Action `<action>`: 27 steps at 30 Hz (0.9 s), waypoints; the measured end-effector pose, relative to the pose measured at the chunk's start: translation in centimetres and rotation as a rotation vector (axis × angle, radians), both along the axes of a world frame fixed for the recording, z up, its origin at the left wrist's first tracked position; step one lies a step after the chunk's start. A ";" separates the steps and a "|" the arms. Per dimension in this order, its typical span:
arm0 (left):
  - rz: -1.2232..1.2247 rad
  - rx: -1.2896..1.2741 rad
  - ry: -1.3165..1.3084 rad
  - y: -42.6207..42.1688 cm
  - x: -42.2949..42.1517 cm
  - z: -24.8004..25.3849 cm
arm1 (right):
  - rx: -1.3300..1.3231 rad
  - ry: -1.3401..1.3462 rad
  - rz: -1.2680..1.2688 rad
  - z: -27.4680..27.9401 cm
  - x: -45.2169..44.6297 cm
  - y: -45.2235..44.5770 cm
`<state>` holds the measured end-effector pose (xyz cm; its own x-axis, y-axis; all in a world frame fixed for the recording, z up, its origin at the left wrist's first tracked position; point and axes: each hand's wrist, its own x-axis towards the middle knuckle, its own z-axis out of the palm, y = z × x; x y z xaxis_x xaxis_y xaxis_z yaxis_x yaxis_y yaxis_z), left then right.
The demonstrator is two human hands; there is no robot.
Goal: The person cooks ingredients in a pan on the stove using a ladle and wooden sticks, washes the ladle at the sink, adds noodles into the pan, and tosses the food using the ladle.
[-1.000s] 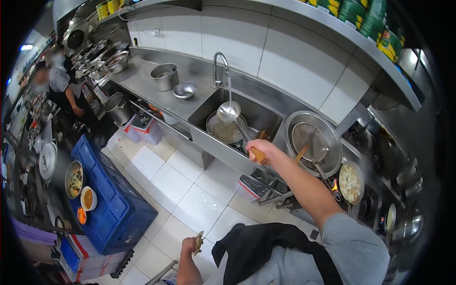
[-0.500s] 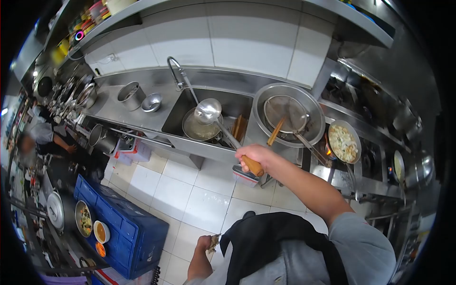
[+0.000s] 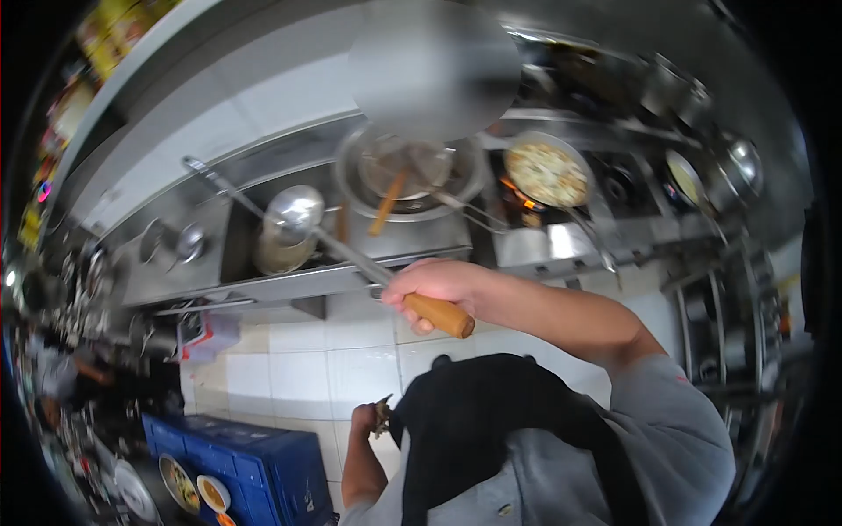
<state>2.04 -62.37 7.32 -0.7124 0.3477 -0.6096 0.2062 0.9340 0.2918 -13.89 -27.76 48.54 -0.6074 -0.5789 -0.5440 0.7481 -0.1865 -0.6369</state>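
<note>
Head view: holds a long ladle (image 3: 346, 254) in the right hand (image 3: 430, 289), closed around the wooden grip near mid-frame. Runs up and leftward from that hand along its long axis, ending in a bowl at left of centre, seen over a round vessel (image 3: 279, 266) in the sink (image 3: 237, 250). Points that bowl towards a slanting faucet (image 3: 206, 171) at upper left. Crosses the sink's front edge with the shaft, between bowl and grip. Lies much nearer to the right hand than to the left hand (image 3: 364, 418), down at lower centre-left and curled around a small crumpled thing (image 3: 382, 416), possibly a cloth but too small to tell. Has a wide metal basin (image 3: 349, 175) to the right of the bowl, at upper centre, holding a strainer (image 3: 377, 167) and partly hidden by a blurred grey shape (image 3: 434, 70). Shows a frying pan (image 3: 585, 184) over flames (image 3: 516, 193) at upper right, a metal surface (image 3: 127, 276) at left and a blue crate (image 3: 263, 447) at lower left, well apart from the ladle.
</note>
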 end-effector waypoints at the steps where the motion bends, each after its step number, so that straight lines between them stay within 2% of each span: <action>1: 0.008 0.026 -0.026 0.5 0.0 -0.6 | 0.007 -0.001 0.012 1.3 1.7 2.1; 3: -0.013 0.043 -0.059 0.8 1.4 -4.4 | 0.035 -0.014 0.016 3.0 5.0 6.3; 4: 0.083 0.133 -0.074 0.9 2.1 -6.0 | 0.055 -0.013 0.070 3.8 6.8 8.3; 6: 0.167 0.213 -0.098 1.9 2.5 -6.2 | 0.140 -0.089 0.121 5.5 10.4 12.1; 8: 0.007 0.172 -0.091 3.9 2.4 -4.8 | 0.161 -0.131 0.154 6.6 14.1 15.9; 9: -0.078 0.064 -0.178 4.9 2.0 -4.4 | 0.153 -0.140 0.148 7.3 15.8 17.7; 10: -0.083 0.056 -0.187 6.3 1.6 -3.4 | 0.161 -0.168 0.169 8.1 17.6 19.4; 12: -0.306 -0.093 -0.196 10.2 0.9 0.0 | 0.161 -0.201 0.195 7.9 20.4 23.0; 14: -0.300 -0.045 -0.193 12.9 0.7 -0.6 | 0.120 -0.276 0.223 7.1 22.8 26.5; 16: -0.398 0.114 -0.013 14.9 0.9 -3.5 | 0.150 -0.314 0.202 6.0 24.4 29.8; 18: -0.375 -0.054 -0.057 19.7 0.4 -1.1 | 0.131 -0.327 0.181 3.5 25.2 32.9; 19: -0.482 0.032 0.031 22.6 0.4 2.4 | 0.160 -0.358 0.132 2.6 25.5 34.1; 20: -0.545 0.018 0.078 23.9 0.2 1.7 | 0.154 -0.361 0.140 1.4 25.5 35.4; 21: -0.468 0.043 0.094 24.9 0.7 1.1 | 0.171 -0.361 0.116 0.1 25.3 36.6; 23: -0.383 0.051 0.097 28.5 1.5 3.3 | 0.181 -0.363 0.070 -2.6 24.8 38.7; 25: 0.269 0.147 -0.175 32.2 2.5 7.3 | 0.154 -0.343 0.046 -5.2 24.1 40.3; 26: 0.274 0.138 -0.174 32.8 3.0 8.3 | 0.143 -0.311 0.014 -6.3 23.6 41.1; 27: 0.155 0.104 -0.187 33.4 3.4 9.1 | 0.110 -0.307 -0.003 -7.4 23.1 41.7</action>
